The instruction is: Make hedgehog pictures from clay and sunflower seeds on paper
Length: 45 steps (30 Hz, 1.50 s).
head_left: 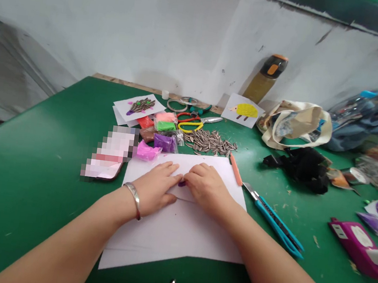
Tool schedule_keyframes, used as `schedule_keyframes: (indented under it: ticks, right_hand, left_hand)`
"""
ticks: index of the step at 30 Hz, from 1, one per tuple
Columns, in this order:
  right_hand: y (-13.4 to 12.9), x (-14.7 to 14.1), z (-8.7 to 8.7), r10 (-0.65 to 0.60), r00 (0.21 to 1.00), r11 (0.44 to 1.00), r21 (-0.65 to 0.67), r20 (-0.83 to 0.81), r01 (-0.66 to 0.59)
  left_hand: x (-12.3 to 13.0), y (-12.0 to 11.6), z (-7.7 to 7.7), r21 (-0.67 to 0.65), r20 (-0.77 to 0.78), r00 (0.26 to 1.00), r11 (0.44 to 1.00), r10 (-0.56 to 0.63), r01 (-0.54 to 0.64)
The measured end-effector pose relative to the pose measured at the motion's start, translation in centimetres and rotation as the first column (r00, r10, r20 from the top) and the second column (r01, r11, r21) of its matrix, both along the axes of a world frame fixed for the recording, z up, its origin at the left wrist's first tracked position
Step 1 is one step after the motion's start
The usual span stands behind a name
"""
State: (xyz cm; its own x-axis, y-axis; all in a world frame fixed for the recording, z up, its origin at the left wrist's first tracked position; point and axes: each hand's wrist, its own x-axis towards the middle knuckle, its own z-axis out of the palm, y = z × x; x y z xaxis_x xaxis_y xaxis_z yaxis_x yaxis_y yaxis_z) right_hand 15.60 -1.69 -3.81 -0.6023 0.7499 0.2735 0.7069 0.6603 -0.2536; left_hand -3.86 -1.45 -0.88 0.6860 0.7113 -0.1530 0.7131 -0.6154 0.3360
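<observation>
Lightly, left hand [154, 188], right hand [208, 189] touch purple clay [182, 184].

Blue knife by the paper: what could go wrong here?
The blue craft knife lies with its metal blade showing, close to the right hand, so it might cut someone. Sliding the white paper could bump the striped seeds and scatter them.

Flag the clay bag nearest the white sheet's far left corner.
The magenta bag, right at that corner; the purple bag lies further right, the green bag further back.
</observation>
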Motion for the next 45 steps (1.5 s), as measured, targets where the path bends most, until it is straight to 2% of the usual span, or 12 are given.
schedule_keyframes:
  ticks: [4,8,16,23,27,33,41,45]
  right_hand:
    - [0.0,0.3,0.1,-0.029,1.0,1.0,0.011,-0.006,0.029]
    - [-0.2,0.2,0.0,-0.008,0.999,0.999,0.037,0.04,0.007]
    - [-0.3,0.0,0.0,-0.005,0.999,0.998,0.066,0.042,0.002]
    - [0.2,0.9,0.6,-0.095,0.986,0.994,-0.062,-0.138,0.087]
    - [0.4,1.3,-0.1,-0.165,0.965,0.978,-0.159,-0.204,0.133]
    - [0.7,1.2,-1.2,-0.169,0.954,0.98,-0.145,-0.247,0.136]
    - [0.7,1.1,-1.2,-0.166,0.953,0.981,-0.138,-0.255,0.134]
    - [0.8,1.2,-1.2,-0.188,0.94,0.974,-0.18,-0.284,0.14]
  left_hand:
    - [0.0,0.0,0.1,0.017,-0.038,0.999,1.0,-0.005,0.005]
    - [0.0,-0.1,0.1,0.018,-0.046,0.999,1.0,-0.009,0.01]
    - [0.1,-0.1,0.4,-0.028,-0.067,0.998,1.0,0.004,-0.006]
    - [-0.1,0.0,0.1,-0.015,-0.053,0.999,1.0,0.0,-0.001]
    - [-0.6,-0.1,0.4,-0.027,-0.076,0.997,0.999,-0.022,0.02]
    - [-0.8,-0.4,0.9,0.021,-0.07,0.997,0.999,-0.037,0.039]
    - [0.1,-1.0,0.7,0.057,-0.164,0.986,0.998,-0.01,0.02]
    - [0.3,-1.1,0.9,0.069,-0.164,0.986,0.997,-0.01,0.022]
